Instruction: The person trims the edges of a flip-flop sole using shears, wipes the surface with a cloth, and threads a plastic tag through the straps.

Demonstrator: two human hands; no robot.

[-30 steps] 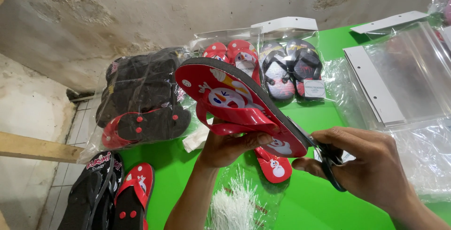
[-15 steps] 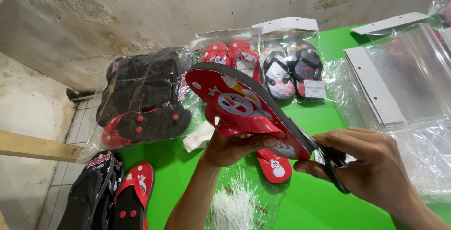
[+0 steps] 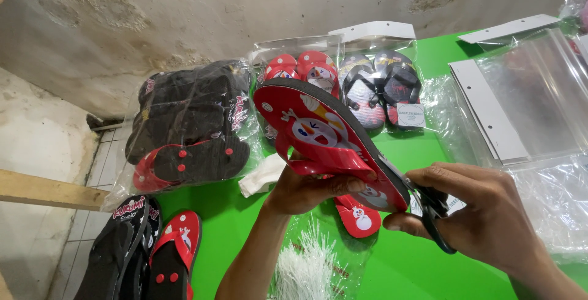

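My left hand [image 3: 309, 189] grips a red flip-flop [image 3: 318, 131] with a cartoon print, held up over the green table with its strap side towards me. My right hand [image 3: 484, 217] is closed on a pair of black-handled scissors [image 3: 429, 205], whose blades meet the heel end of the flip-flop. Below the raised sandal, a second red flip-flop [image 3: 358, 217] lies on the table, partly hidden.
A clear bag of black and red sandals [image 3: 190, 128] lies at left. Two packaged pairs [image 3: 380, 85] lean on the wall. Empty clear bags with white headers [image 3: 520, 98] sit at right. A bundle of white plastic tag pins [image 3: 312, 266] and loose sandals [image 3: 147, 254] lie near me.
The raised flip-flop has shifted slightly to the right and down in my left hand. My right hand with the scissors stays at its heel.
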